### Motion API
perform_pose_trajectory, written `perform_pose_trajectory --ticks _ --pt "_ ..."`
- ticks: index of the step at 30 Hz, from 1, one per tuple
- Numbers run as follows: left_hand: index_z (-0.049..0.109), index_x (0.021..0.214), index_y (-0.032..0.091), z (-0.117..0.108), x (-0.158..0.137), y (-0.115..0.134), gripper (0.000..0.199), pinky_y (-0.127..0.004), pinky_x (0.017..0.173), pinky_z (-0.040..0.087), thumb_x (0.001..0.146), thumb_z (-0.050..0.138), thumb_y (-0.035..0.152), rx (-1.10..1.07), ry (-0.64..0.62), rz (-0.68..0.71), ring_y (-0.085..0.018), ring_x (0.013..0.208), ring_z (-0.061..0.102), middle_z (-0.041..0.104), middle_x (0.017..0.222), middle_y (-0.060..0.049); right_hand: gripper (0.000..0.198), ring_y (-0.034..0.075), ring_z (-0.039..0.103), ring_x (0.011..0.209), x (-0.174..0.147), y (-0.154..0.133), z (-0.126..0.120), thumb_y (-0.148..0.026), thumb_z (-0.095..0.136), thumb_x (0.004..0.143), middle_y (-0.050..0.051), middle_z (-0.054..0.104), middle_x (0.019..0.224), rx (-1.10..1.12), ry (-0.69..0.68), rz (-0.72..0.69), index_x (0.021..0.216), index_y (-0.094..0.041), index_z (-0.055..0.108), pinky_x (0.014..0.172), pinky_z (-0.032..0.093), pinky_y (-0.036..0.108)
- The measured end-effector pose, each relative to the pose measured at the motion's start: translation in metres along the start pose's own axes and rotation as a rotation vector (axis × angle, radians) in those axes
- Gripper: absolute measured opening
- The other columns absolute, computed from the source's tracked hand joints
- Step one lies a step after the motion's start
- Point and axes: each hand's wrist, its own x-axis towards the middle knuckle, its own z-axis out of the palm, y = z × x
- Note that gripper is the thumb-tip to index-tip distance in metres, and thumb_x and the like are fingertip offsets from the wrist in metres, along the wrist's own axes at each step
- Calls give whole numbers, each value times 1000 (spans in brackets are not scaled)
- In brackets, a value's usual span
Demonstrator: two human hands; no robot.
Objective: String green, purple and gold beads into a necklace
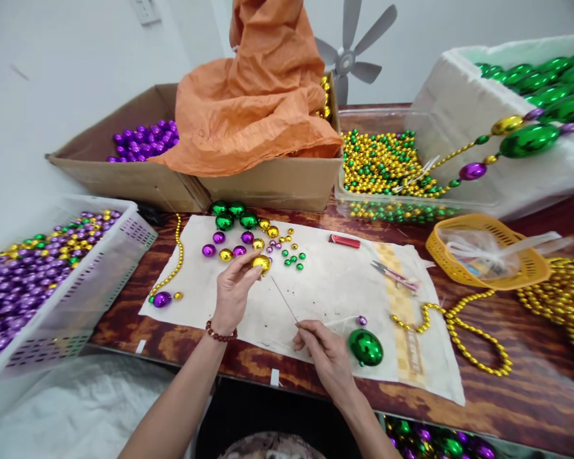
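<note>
My left hand pinches a shiny gold bead above the white cloth. Between the fingers of my right hand is a long thin needle, its tip pointing up toward the gold bead but apart from it. A pale thread runs from near my right hand to a small purple bead. Close by on the right lies a large green bead. Beyond my left hand are loose green beads, purple beads and small green beads.
Scissors, a red-handled tool and a gold bead string lie to the right. A yellow basket holds plastic bags. Around the back stand a cardboard box, a clear bin and a foam box; a white crate is left.
</note>
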Motion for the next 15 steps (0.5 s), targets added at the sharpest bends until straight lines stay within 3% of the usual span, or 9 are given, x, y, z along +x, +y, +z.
perform_pose_trajectory --ticks 8,15 --pt "81 101 22 6 6 7 33 -25 69 49 71 86 34 -109 22 -46 -14 80 64 76 97 -6 16 14 70 63 -6 5 6 -26 53 99 1 72 72 -15 -40 -26 97 -19 68 64 56 22" --pt "81 100 21 11 6 10 31 -24 68 50 71 85 32 -193 32 -103 -14 82 66 75 103 -7 15 13 70 63 -6 8 8 -24 54 99 0 71 72 7 -5 -21 97 -20 68 63 56 21"
